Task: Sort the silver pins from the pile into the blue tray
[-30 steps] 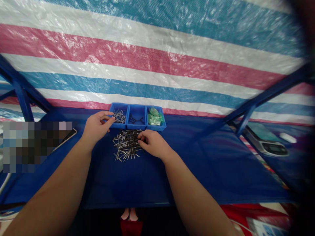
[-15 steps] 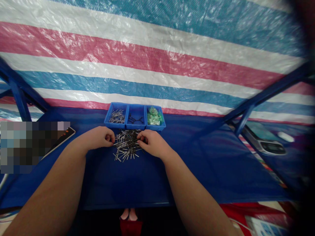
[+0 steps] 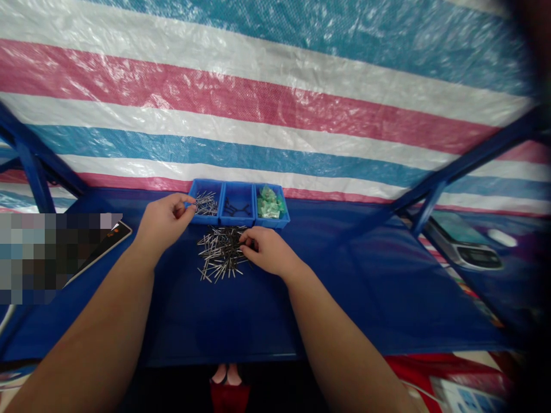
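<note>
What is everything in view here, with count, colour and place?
Table: 1, blue, centre
Bins: 3, blue, in a row at the table's back
Thin rods: uncountable, silvery, in the left bin
Dark pieces: several, dark, in the middle bin
Packets: count unclear, green, in the right bin
Rod pile: 1, silvery and dark, before the bins
Sheet: 1, striped blue, white, red, behind
Frame bars: several, blue, both sides
Panel: 1, black, left, partly pixelated
Scale-like device: 1, grey, far right
White object: 1, white, beside it
Red material: 2 patches, red, below
Feet: 2, bottom centre
Left hand: 1, bare, at the left bin
Right hand: 1, bare, at the rod pile
</note>
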Action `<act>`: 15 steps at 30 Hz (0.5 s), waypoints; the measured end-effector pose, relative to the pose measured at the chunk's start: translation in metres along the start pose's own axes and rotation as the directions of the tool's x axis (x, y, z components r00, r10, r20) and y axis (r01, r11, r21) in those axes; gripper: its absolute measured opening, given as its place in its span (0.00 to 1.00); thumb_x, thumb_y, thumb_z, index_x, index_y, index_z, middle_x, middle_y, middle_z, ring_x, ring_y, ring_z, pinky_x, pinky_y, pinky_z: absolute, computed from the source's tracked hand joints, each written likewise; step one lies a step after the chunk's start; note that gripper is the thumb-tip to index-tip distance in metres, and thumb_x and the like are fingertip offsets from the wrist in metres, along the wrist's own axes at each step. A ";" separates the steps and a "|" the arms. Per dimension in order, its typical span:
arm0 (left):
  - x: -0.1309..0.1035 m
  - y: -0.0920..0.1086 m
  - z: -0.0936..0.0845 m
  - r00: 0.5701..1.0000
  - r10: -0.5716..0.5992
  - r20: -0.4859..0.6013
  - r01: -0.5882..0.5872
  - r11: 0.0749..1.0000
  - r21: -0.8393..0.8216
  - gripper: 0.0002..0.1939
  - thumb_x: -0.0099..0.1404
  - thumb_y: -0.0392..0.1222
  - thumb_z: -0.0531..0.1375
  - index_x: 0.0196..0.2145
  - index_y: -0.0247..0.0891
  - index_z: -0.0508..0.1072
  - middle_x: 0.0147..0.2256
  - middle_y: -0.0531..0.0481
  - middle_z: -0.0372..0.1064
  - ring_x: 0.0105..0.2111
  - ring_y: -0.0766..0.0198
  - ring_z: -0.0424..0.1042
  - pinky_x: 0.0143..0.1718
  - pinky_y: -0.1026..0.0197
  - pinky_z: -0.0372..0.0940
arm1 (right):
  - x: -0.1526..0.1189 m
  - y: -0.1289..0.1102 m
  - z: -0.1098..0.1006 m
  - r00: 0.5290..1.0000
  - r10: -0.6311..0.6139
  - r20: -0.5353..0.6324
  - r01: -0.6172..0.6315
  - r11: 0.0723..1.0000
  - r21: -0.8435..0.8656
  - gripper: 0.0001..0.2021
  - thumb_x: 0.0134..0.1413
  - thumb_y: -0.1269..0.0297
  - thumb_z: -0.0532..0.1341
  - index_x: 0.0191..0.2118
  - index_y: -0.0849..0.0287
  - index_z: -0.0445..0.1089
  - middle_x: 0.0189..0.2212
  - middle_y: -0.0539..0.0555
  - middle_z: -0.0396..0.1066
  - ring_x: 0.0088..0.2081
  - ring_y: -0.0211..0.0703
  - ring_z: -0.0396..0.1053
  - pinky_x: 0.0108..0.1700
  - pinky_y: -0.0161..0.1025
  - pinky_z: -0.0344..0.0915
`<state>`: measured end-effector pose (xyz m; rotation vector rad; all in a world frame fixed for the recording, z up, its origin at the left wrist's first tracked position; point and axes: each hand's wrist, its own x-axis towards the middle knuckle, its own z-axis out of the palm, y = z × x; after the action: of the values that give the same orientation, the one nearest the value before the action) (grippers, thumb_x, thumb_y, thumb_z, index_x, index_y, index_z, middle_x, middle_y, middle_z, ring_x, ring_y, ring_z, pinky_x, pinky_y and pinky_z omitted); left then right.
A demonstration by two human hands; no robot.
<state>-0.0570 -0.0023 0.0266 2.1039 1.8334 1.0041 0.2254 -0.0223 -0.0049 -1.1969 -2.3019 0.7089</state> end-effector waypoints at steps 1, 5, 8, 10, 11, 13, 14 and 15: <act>0.000 0.000 0.002 1.000 0.001 -0.015 -0.001 1.000 0.019 0.18 0.66 0.50 0.58 0.47 0.39 0.77 0.26 0.53 0.69 0.25 0.65 0.66 0.33 0.62 0.61 | 0.000 0.000 0.000 1.000 0.000 0.002 0.000 1.000 -0.003 0.06 0.57 0.71 0.64 0.41 0.59 0.75 0.35 0.53 0.73 0.35 0.39 0.68 0.40 0.37 0.62; 0.000 0.003 0.003 1.000 0.012 0.008 -0.012 0.999 0.045 0.16 0.64 0.50 0.59 0.44 0.39 0.77 0.34 0.49 0.76 0.27 0.65 0.69 0.34 0.62 0.63 | -0.001 0.000 -0.001 1.000 0.014 0.002 -0.014 1.000 -0.022 0.06 0.56 0.71 0.64 0.41 0.59 0.75 0.36 0.53 0.73 0.35 0.39 0.69 0.39 0.37 0.62; -0.002 0.005 0.000 0.976 0.087 0.198 -0.089 0.996 0.003 0.12 0.63 0.48 0.59 0.38 0.39 0.77 0.31 0.51 0.75 0.25 0.66 0.68 0.32 0.63 0.63 | -0.002 0.001 -0.001 1.000 0.020 -0.008 -0.020 0.999 -0.050 0.07 0.56 0.71 0.64 0.41 0.58 0.75 0.37 0.53 0.73 0.36 0.40 0.68 0.40 0.37 0.62; -0.003 0.007 0.001 0.920 0.145 0.365 -0.143 0.989 -0.032 0.10 0.62 0.46 0.59 0.35 0.39 0.77 0.28 0.52 0.74 0.24 0.66 0.68 0.31 0.63 0.62 | -0.003 0.002 0.000 1.000 0.021 -0.007 -0.021 0.997 -0.075 0.08 0.55 0.72 0.64 0.42 0.58 0.75 0.37 0.54 0.73 0.36 0.41 0.69 0.40 0.38 0.62; -0.004 0.008 0.003 0.883 0.170 0.438 -0.166 0.985 -0.050 0.09 0.62 0.45 0.59 0.35 0.39 0.77 0.27 0.53 0.74 0.24 0.66 0.68 0.31 0.63 0.61 | -0.003 0.002 0.000 1.000 0.021 -0.006 -0.022 0.996 -0.086 0.08 0.55 0.72 0.64 0.42 0.58 0.75 0.37 0.54 0.73 0.36 0.41 0.69 0.41 0.38 0.62; -0.006 0.010 0.007 0.814 0.214 0.540 -0.201 0.976 -0.084 0.08 0.61 0.43 0.59 0.34 0.40 0.77 0.27 0.52 0.74 0.25 0.66 0.69 0.31 0.63 0.61 | -0.003 0.001 -0.001 1.000 0.016 -0.004 -0.016 0.995 -0.098 0.09 0.55 0.73 0.64 0.42 0.58 0.75 0.37 0.54 0.72 0.37 0.42 0.69 0.42 0.38 0.62; -0.007 0.013 0.009 0.786 0.232 0.573 -0.213 0.972 -0.101 0.08 0.61 0.43 0.59 0.34 0.40 0.78 0.27 0.52 0.74 0.26 0.66 0.70 0.31 0.63 0.61 | -0.003 0.000 -0.002 1.000 0.006 -0.002 -0.006 0.995 -0.099 0.09 0.54 0.73 0.64 0.42 0.58 0.74 0.37 0.54 0.72 0.37 0.42 0.69 0.42 0.38 0.63; -0.008 0.015 0.012 0.765 0.246 0.595 -0.222 0.968 -0.115 0.08 0.61 0.42 0.59 0.35 0.40 0.78 0.28 0.52 0.74 0.26 0.65 0.70 0.31 0.63 0.61 | -0.003 -0.001 -0.003 1.000 -0.010 0.002 0.010 0.995 -0.096 0.09 0.54 0.73 0.63 0.42 0.58 0.74 0.37 0.54 0.72 0.38 0.42 0.69 0.42 0.38 0.63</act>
<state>-0.0379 -0.0098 0.0228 2.3039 1.2407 0.3094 0.2279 -0.0250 -0.0026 -1.2268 -2.3656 0.6014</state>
